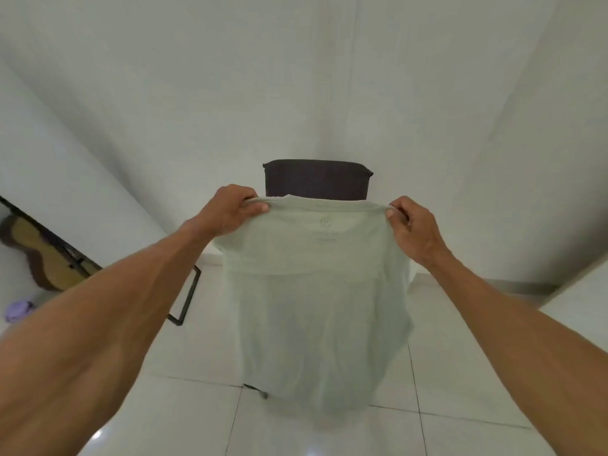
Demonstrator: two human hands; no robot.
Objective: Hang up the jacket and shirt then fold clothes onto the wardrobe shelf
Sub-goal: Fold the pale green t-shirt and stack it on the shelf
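Observation:
A pale green shirt [322, 311] hangs in front of me, held up by its top edge, with a faint round print just below the collar. My left hand [230, 209] grips the top left corner, fingers curled over the cloth. My right hand [413, 228] pinches the top right corner. The shirt's lower part is blurred and hangs free above the floor. Behind the shirt stands a dark chair back [317, 179], its lower part hidden by the cloth. No jacket, hanger or wardrobe is in view.
White walls stand ahead and on both sides. The floor [460, 373] is glossy white tile. At the left lean a guitar [39, 258] and a black metal frame [187, 297]; a small purple object [18, 311] lies on the floor.

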